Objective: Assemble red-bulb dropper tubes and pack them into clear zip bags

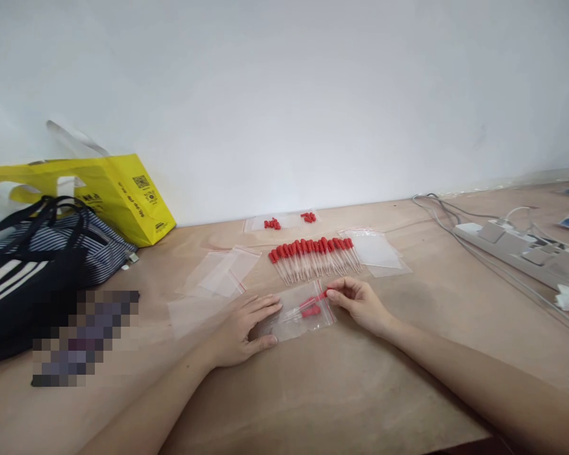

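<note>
A clear zip bag [291, 323] lies on the table between my hands with red-bulbed droppers [312, 310] inside it. My left hand [246, 328] rests on the bag's left end, thumb and fingers spread. At the bag's red-striped mouth, on its right, my right hand [355, 303] pinches the red bulb of a dropper [323, 294]; the rest of that dropper reaches into the bag. Just behind, a row of droppers [310, 256] lies side by side, red bulbs toward the wall and clear stems toward me.
Flat zip bags [222, 272] lie left of the row, and more bags [377, 249] to its right. Further back is a bag with red bulbs [272, 224]. A yellow bag [137, 196] and dark bag [33, 278] stand left; a power strip [521, 253] with cables is right.
</note>
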The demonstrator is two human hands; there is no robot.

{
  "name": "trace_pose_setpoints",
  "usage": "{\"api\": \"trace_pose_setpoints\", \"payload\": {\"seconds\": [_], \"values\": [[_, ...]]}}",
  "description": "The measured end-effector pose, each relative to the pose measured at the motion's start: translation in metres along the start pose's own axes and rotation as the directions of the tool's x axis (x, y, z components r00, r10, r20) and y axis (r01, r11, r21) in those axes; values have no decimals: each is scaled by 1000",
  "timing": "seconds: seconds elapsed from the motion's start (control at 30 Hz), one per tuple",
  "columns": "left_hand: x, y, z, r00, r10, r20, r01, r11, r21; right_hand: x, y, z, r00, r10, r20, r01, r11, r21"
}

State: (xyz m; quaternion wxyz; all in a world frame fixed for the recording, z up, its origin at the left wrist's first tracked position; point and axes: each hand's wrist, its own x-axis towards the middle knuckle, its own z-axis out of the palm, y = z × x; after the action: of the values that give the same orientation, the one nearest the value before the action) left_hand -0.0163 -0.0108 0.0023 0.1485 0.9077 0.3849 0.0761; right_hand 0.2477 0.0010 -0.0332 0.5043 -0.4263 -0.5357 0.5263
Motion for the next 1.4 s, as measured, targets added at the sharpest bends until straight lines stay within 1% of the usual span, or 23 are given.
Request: {"api": "trace_pose_setpoints", "payload": {"seconds": [0.1,0.2,0.27,0.43,0.53,0.63,0.73,0.87,0.9,1.03,1.07,1.13,1.2,1.23,1.3,1.33,1.4], "values": [[0,0,0,1000,3,-1,-3,1000,4,1,1,-2,998,-5,56,13,992,-127],[0,0,0,1000,-2,7,2,1000,15,1,1,-3,990,35,137,-11,985,-169],[0,0,0,1000,-1,6,1,1000,15,2,1,-3,983,50,179,-19,985,-170],[1,0,0,1000,10,-9,-10,1000,1,9,4,3,982,51,181,-35,995,-92],[1,-1,0,1000,17,-13,-17,1000,9,13,6,7,974,43,223,-23,996,-91],[1,-2,0,1000,25,-5,-25,999,23,13,4,9,967,25,252,14,989,-150],[1,-2,1,999,32,-6,-32,999,33,11,1,8,971,-16,240,80,964,-255],[0,-2,2,1000,19,-4,-19,1000,23,10,-1,5,944,-59,325,188,905,-381],[0,-3,2,1000,17,-4,-17,1000,24,10,-1,4,943,-70,326,210,883,-419],[0,-3,2,1000,19,-7,-18,999,30,9,0,5,960,-145,239,262,762,-592],[0,-3,2,1000,18,-7,-18,999,27,10,0,5,960,-147,238,264,757,-598],[0,-3,1,1000,15,-7,-15,1000,16,15,-1,1,964,-122,235,236,799,-553],[0,-1,-1,1000,6,1,-6,1000,-1,28,-3,-6,978,-89,189,177,833,-524],[0,-1,-2,1000,-1,4,1,1000,-14,37,-5,-10,987,-83,140,146,826,-544],[0,-1,-4,1000,-7,-5,7,999,-39,59,-8,-18,994,-112,-12,76,744,-663],[0,-1,-5,1000,-6,-17,5,999,-51,70,-9,-21,985,-136,-106,20,701,-713],[-1,-2,-6,999,-3,-40,0,997,-74,92,-10,-23,968,-151,-201,-50,668,-743]]}}
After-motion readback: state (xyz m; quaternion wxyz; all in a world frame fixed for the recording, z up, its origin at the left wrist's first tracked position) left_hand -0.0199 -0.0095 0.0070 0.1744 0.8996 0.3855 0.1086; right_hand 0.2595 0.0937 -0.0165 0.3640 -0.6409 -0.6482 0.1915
